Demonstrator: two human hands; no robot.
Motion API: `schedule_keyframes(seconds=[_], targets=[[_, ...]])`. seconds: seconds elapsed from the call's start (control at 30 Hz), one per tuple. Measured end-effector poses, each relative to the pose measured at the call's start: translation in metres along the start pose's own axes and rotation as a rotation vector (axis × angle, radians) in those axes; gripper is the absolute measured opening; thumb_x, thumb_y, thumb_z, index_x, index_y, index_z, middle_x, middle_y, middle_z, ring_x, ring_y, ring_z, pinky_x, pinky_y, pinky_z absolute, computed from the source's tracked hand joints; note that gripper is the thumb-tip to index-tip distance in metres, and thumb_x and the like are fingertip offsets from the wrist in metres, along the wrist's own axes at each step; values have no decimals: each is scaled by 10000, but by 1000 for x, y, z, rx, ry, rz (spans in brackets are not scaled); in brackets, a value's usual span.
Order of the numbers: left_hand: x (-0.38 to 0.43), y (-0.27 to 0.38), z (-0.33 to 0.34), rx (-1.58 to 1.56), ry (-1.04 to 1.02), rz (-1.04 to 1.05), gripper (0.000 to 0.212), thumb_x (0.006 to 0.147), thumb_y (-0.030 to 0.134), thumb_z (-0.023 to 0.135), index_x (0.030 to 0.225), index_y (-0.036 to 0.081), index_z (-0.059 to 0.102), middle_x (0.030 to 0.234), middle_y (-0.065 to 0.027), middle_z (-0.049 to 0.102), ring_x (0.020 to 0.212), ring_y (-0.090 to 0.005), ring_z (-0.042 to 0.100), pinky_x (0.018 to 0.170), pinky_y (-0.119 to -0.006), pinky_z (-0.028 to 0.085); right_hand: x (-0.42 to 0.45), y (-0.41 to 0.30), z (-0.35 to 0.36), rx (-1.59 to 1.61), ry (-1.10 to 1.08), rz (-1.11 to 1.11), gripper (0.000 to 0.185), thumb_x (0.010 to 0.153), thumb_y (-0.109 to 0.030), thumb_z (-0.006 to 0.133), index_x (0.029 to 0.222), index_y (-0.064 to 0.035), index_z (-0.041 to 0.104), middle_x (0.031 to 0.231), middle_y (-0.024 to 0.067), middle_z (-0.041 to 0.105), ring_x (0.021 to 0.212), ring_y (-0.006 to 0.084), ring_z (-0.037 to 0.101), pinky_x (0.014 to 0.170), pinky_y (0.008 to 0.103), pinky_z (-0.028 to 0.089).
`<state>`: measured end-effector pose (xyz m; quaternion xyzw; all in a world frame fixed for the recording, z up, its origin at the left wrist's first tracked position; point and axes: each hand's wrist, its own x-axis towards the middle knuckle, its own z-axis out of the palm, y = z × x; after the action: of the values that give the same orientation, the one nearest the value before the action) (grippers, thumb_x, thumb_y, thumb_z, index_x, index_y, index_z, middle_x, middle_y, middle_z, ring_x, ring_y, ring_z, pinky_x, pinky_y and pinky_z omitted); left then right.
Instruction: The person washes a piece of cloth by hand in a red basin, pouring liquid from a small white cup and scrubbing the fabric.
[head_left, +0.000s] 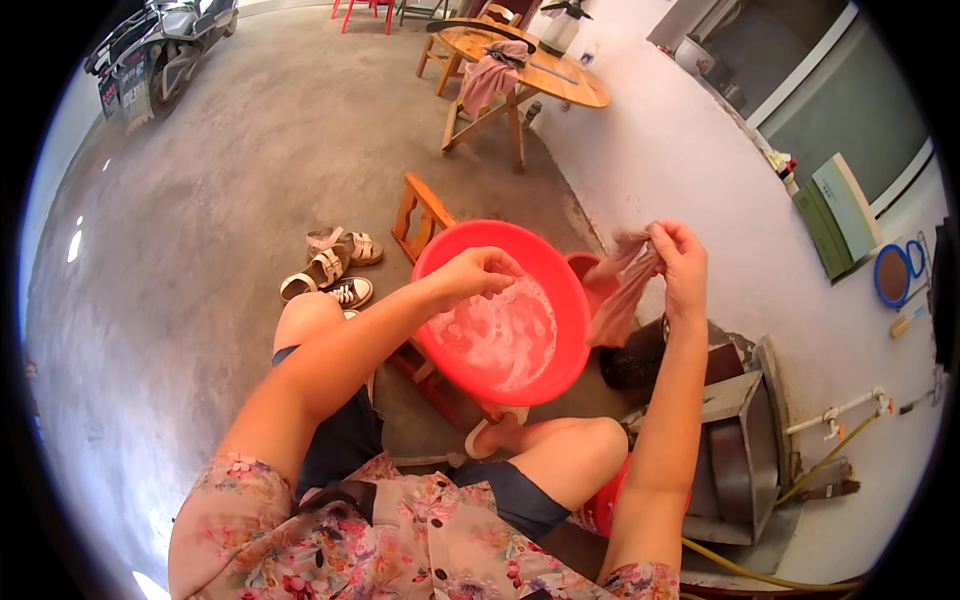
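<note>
My right hand is raised to the right of a red plastic basin. It pinches the top of a thin, wet-looking pinkish-brown cloth, whose lower end hangs beside the basin's rim. Over the basin, my left hand has its fingers curled towards the thumb. No object shows in it, but the inside of the fingers is hidden. Sudsy water with white foam fills the basin's bottom. Under the basin stands a wooden chair, its back showing beyond the far rim.
Sandals and a canvas shoe lie left of the basin. A smaller red container sits behind it. At right are a metal sink and a yellow hose. Farther off stand a wooden table and a motor scooter.
</note>
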<state>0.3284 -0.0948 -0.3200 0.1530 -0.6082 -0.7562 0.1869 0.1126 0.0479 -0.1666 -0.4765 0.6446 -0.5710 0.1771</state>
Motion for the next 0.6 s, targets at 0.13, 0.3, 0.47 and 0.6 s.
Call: schedule_keyframes(seconds=[0.13,0.3,0.47,0.6], targets=[[-8,21,1,-59,-9,164,178,834,83,581,1009,55,586,920,8,590,808,-68,536,706,-226,433,-4,-17,10,303,-32,-1,132,869,-152,574,924,-33,570,731,-16,583,605,44,499,519,190,374],[-5,38,16,29,107,504,453,815,128,611,1233,58,449,1170,-45,494,1080,-131,463,863,-281,426,-4,-18,39,398,-114,72,123,873,-146,563,922,-33,568,776,1,596,636,51,527,534,188,401],[-10,53,23,-14,4,519,489,842,176,597,1271,52,398,1187,-86,483,1125,-147,452,929,-291,399,-6,-27,76,354,-176,179,139,865,-151,576,936,-32,570,783,4,595,653,50,535,536,176,399],[-3,43,23,-391,-95,296,302,912,171,492,1174,22,473,1022,-44,577,939,-113,559,812,-268,461,-1,-23,94,306,-215,159,206,854,-182,601,985,-29,558,743,-9,572,598,39,497,508,171,388]])
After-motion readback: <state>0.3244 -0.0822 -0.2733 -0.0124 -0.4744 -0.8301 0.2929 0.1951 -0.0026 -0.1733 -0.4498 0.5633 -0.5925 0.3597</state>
